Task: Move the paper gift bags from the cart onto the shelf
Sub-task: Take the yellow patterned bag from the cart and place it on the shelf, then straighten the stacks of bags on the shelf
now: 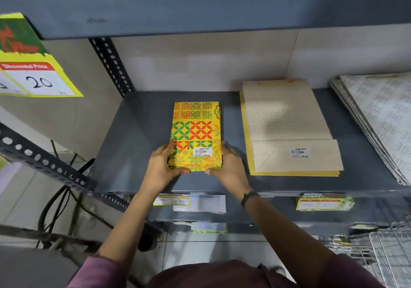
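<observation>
Paper gift bags (195,135), flat stack near shelf (138,136) front edge: light, floppy, slidey. Clamped at near corners by left hand (163,165) and right hand (229,165).

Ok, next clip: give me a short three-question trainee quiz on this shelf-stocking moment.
1. True or false: both hands hold the yellow patterned gift bag stack.
2. Which lies immediately right of that stack? A) beige gift bag stack B) grey-white patterned bag stack C) wire cart
3. Fill in: the handwritten number on the discount sign is ___.

Key: 1 true, left hand and right hand grip its near end on the shelf; 2 A; 3 20.
</observation>
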### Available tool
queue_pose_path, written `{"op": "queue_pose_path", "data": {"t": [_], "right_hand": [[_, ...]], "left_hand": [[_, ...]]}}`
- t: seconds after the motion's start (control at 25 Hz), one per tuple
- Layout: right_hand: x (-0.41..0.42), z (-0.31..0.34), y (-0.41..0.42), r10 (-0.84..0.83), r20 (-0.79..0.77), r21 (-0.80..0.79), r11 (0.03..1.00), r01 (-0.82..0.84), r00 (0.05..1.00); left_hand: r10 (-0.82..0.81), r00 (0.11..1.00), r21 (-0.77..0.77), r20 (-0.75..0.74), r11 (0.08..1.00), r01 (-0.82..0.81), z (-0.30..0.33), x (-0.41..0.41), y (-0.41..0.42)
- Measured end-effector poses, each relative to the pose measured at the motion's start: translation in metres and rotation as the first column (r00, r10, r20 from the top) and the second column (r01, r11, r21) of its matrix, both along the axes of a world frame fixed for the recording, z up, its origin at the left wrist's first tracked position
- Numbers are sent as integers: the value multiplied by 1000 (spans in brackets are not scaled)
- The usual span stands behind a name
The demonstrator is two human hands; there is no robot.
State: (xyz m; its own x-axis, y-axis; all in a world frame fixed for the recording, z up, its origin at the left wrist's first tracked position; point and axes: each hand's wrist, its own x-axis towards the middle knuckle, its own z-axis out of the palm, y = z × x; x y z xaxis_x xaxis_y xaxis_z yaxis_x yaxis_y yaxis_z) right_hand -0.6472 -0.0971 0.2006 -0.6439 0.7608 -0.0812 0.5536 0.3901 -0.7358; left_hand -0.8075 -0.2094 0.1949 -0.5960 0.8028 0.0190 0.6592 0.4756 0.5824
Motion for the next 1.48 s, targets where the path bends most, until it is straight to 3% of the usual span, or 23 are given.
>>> {"op": "queue_pose_path", "data": {"t": [0.32, 1.12, 1.2, 1.36, 1.48], "right_hand": [[7, -3, -6, 19, 55, 152, 988, -27, 998], [13, -6, -5, 60, -12, 150, 987, -58, 998], [17, -3, -9, 33, -44, 134, 991, -27, 998], [50, 17, -6, -57, -183, 236, 967, 100, 981], [113, 25, 28, -247, -268, 313, 892, 327, 931]], "left_hand": [[-21, 999, 77, 27, 997, 19, -5, -1, -12], [-55, 995, 144, 80, 989, 43, -3, -10, -14], [-41, 997, 147, 71, 989, 30, 1, -7, -14], [51, 986, 273, -160, 962, -6, 17, 20, -4], [-153, 972, 267, -180, 943, 198, 27, 69, 31]]}}
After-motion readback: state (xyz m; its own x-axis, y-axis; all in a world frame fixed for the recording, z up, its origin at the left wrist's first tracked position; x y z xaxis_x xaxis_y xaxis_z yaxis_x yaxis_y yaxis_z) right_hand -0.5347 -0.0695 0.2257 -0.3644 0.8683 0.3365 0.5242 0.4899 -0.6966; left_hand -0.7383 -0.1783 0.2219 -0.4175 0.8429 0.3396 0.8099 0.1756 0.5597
